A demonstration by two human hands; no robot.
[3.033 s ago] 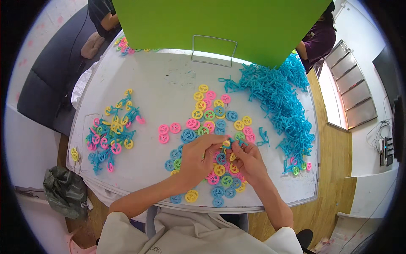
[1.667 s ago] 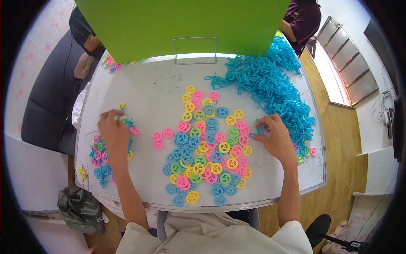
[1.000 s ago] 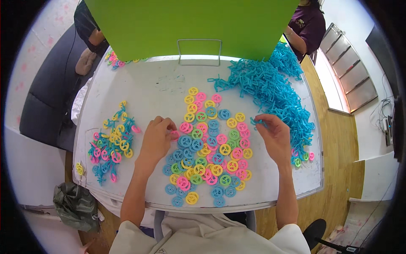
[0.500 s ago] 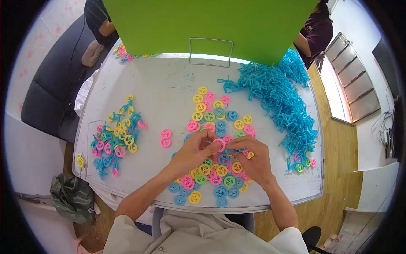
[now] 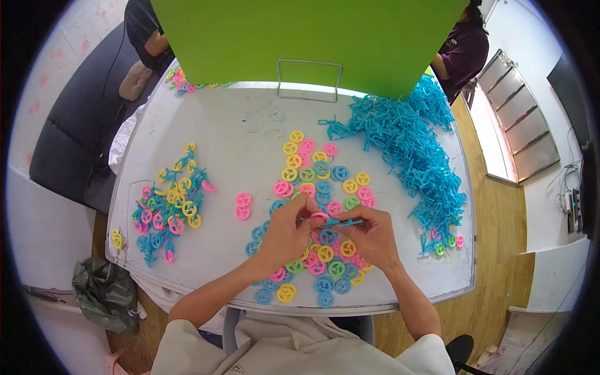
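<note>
Left hand (image 5: 284,230) and right hand (image 5: 370,234) meet over loose wheels (image 5: 328,237)

Thumb and fingers of the left hand pinch a pink wheel (image 5: 319,215), which shows nearly edge-on. Just to its right, the thumb and forefinger of the right hand are closed on a slim blue plastic piece (image 5: 351,222), whose end points to the right. Wheel and piece come together between the fingertips; whether they are fully joined cannot be told. Both are held above the near half of the white table (image 5: 212,119).

Beneath and around the hands, the loose wheels in pink, yellow, green and blue spread from the near edge toward the far side. Two pink wheels (image 5: 242,206) overlap well to the left of the hands. Farther left lies a heap of blue pieces with coloured wheels (image 5: 178,200). On the right, a long mound of blue pieces (image 5: 406,137) runs from far to near. Across the far side stands a green panel (image 5: 300,37), with a wire loop (image 5: 279,78) at its lower edge.
</note>
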